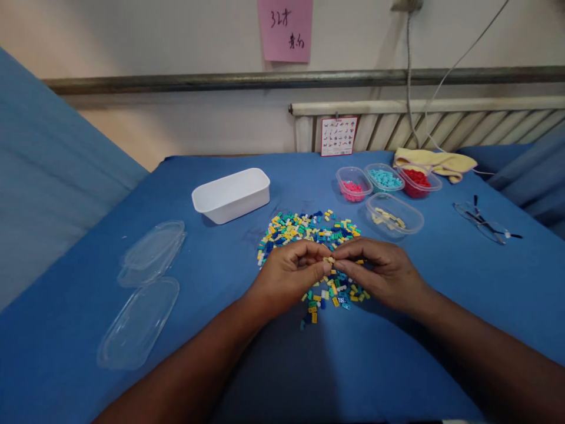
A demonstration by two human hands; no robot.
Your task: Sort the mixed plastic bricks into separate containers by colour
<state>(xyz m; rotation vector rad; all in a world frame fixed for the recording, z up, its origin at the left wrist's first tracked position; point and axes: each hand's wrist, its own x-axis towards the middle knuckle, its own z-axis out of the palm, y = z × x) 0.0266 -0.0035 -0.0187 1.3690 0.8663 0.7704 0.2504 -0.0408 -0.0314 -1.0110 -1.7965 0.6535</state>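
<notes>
Above a pile of mixed small building bricks (293, 227), both hands meet with their fingertips pinched together. My left hand (289, 274) is closed on a tiny pale yellow building brick (329, 259). My right hand (386, 274) grips the same little piece from the other side; whether it is one brick or two joined is too small to tell. Bricks in yellow, green, white and blue lie under and around the fingers, partly hidden by them. Beyond my right hand, a clear tub (412, 221) has several pale yellow bricks in it.
Clear tubs hold pink bricks (352, 189), light blue bricks (385, 178) and red bricks (415, 178). A white bin (233, 197) stands back left, with clear lids (139, 324) nearer. Eyeglasses (485, 224), a yellow cloth (435, 160) and a small picture card (338, 136) are farther off.
</notes>
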